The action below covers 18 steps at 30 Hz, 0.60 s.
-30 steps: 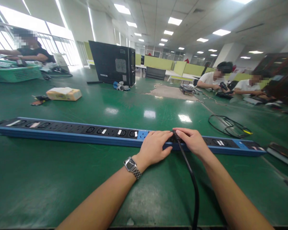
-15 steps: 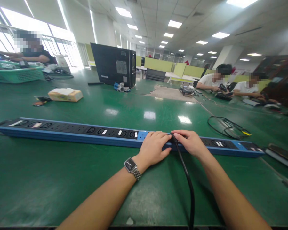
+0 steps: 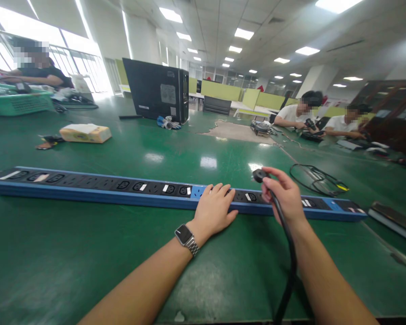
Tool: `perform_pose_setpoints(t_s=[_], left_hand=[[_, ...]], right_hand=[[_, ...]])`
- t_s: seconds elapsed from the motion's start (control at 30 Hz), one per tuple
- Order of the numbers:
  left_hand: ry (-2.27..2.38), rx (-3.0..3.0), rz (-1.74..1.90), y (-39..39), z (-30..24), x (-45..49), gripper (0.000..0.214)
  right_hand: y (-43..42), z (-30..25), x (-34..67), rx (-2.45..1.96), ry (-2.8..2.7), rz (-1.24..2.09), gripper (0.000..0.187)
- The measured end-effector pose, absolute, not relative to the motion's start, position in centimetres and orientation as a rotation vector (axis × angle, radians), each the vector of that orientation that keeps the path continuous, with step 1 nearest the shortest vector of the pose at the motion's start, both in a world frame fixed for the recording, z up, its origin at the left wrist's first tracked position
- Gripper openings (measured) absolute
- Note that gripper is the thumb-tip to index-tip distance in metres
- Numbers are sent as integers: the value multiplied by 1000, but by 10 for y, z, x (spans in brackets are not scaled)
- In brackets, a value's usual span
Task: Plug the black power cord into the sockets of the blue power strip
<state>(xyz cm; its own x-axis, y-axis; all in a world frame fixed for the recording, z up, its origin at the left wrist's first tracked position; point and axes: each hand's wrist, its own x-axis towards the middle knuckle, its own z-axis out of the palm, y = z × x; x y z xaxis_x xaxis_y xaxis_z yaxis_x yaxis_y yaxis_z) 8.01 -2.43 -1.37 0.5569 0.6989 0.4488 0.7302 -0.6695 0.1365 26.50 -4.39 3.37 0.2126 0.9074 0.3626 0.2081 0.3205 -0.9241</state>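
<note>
A long blue power strip (image 3: 98, 193) with black sockets and a few white stickers lies across the green table. My left hand (image 3: 215, 205), wearing a watch on the wrist, rests palm down on it just right of the blue socket, fingers stretched out. Above the strip, my right hand (image 3: 284, 194) pinches a black power plug (image 3: 258, 175) between thumb and fingers, apart from the sockets. The plug's thick black cord (image 3: 290, 257) runs down to the table's front edge.
A coiled black cable (image 3: 313, 178) lies behind the strip's right part, and a dark flat object (image 3: 394, 219) sits beyond its right end. Farther back are a tissue pack (image 3: 85, 134), gloves (image 3: 168, 123), a computer tower (image 3: 155, 90) and a green basket (image 3: 16, 103). Other people sit around the table.
My right hand has lifted the plug up and to the right, off the strip where it was between both hands. My left hand has stayed on the strip.
</note>
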Motion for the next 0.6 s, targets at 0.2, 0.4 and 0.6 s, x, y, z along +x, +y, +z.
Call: perform_pose_setpoints(t_s=[0.2,0.4,0.6], left_hand=[[-1242,-2715,-739,-24,-15,80,52],[-1252,-2703,-759,-25,-15,80,50],[-1251,-2703,-765,-25,-15,81,49]], right_hand=[[-57,35,348,-1551,-1217,615,57],[-72,20,405,-1827,-1399,579,58],[-58,36,400,-1927,-1689,559,56]])
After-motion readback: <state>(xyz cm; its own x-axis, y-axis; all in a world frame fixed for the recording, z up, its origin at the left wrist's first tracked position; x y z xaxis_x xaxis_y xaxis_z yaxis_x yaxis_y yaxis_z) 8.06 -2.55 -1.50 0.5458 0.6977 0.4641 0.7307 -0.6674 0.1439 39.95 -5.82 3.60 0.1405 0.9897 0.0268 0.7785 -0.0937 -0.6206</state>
